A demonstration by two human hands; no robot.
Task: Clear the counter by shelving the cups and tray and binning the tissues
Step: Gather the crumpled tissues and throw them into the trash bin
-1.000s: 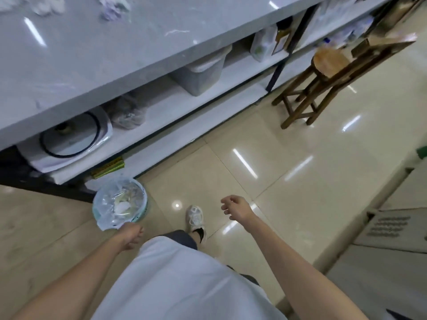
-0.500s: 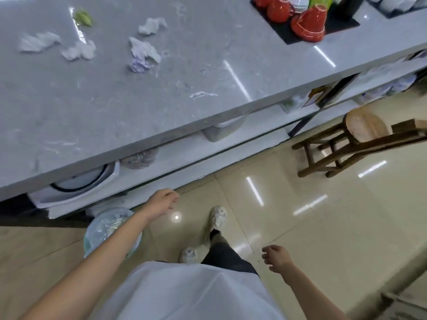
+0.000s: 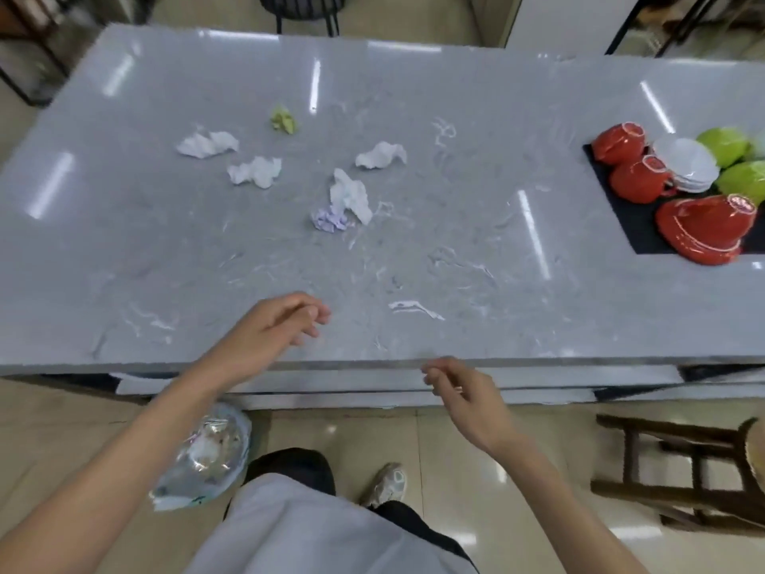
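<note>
Head view: tissues (image 3: 345, 196) are being left at 12 o'clock on desk (image 3: 496, 263), cups/tray (image 3: 645, 229) at 2; bin (image 3: 207, 453) at 7. Left hand (image 3: 271, 331) & right hand (image 3: 463, 391) grips are being kept relaxed, nothing held. Mostly undone.

Dark wooden stool (image 3: 679, 478) on glossy beige floor tiles (image 3: 476, 457); black metal chair legs (image 3: 304, 14) beyond the far edge.
</note>
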